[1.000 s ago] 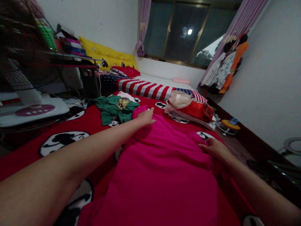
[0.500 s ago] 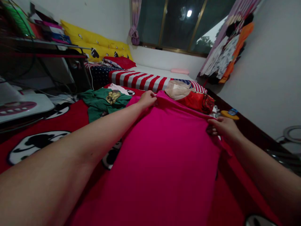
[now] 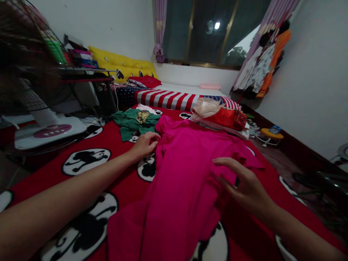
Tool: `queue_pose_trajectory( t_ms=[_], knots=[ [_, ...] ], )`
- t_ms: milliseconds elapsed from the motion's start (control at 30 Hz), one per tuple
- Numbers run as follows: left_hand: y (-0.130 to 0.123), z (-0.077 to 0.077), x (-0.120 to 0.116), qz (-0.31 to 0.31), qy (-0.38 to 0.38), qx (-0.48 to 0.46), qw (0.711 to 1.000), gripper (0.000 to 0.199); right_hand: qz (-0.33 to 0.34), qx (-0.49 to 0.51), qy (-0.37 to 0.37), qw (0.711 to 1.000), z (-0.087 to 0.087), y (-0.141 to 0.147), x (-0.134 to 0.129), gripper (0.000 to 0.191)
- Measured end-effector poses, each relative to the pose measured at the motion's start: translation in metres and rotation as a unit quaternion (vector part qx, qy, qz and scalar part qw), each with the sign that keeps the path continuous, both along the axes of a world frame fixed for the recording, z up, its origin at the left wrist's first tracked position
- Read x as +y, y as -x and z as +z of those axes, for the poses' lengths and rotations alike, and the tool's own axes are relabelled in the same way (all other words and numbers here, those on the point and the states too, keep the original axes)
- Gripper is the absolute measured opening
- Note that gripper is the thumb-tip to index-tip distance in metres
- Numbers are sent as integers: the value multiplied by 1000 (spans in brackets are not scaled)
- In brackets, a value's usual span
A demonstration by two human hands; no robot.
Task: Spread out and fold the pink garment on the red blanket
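Observation:
A bright pink garment (image 3: 185, 174) lies loosely spread over a red blanket (image 3: 122, 203) with black-and-white round prints, its far end rumpled. My left hand (image 3: 144, 145) is beside the garment's upper left edge, its fingers bent and the thumb a little apart; no cloth shows in its grip. Over the garment's right side hovers my right hand (image 3: 241, 179), thumb and fingers spread, holding nothing. Beyond my left hand rests a crumpled green garment (image 3: 130, 125) with a gold print. Behind the pink garment is a stack of folded beige and red clothes (image 3: 220, 115).
On the left stands an electric fan (image 3: 51, 127), near a desk (image 3: 87, 78) with boxes. A bed with a striped cover (image 3: 165, 98) is at the back below a window. Clothes hang (image 3: 261, 69) at the right wall, and a yellow stool (image 3: 272, 134) stands on the floor.
Both hands have let go of the pink garment's far edge and drawn back toward me. The garment, stretched out before, has settled in folds on the blanket. The view has shifted slightly.

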State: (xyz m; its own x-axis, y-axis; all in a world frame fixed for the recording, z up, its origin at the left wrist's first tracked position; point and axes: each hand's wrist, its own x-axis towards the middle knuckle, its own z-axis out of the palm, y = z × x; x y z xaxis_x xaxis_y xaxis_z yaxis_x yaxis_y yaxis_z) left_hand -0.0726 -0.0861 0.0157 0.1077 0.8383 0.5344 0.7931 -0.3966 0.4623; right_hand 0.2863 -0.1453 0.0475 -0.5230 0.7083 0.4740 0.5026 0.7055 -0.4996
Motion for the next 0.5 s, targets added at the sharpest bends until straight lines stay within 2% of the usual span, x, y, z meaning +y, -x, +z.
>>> queue_pose_trajectory(
  t_ms=[67, 133, 233, 267, 400, 433, 500],
  knots=[
    [10, -7, -19, -48, 5, 39, 998, 20, 113, -80, 32, 990, 1, 16, -31, 40],
    [15, -11, -31, -89, 7, 64, 994, 21, 191, -168, 70, 965, 1, 29, -53, 55],
    [13, -13, -41, -114, 24, 85, 989, 26, 220, -224, 104, 944, -2, 42, -73, 78],
    [11, -13, -43, -118, 29, 91, 988, 29, 214, -221, 106, 946, -4, 46, -78, 77],
    [-4, -9, -51, -132, 45, 90, 986, 54, 203, -160, 71, 963, -9, 55, -85, 34],
    [-8, -7, -52, -139, 48, 88, 985, 62, 199, -132, 77, 968, -8, 56, -83, 28],
    [-17, -1, -53, -157, 56, 90, 982, 74, 161, -43, 137, 976, -2, 54, -71, 15]
  ],
)
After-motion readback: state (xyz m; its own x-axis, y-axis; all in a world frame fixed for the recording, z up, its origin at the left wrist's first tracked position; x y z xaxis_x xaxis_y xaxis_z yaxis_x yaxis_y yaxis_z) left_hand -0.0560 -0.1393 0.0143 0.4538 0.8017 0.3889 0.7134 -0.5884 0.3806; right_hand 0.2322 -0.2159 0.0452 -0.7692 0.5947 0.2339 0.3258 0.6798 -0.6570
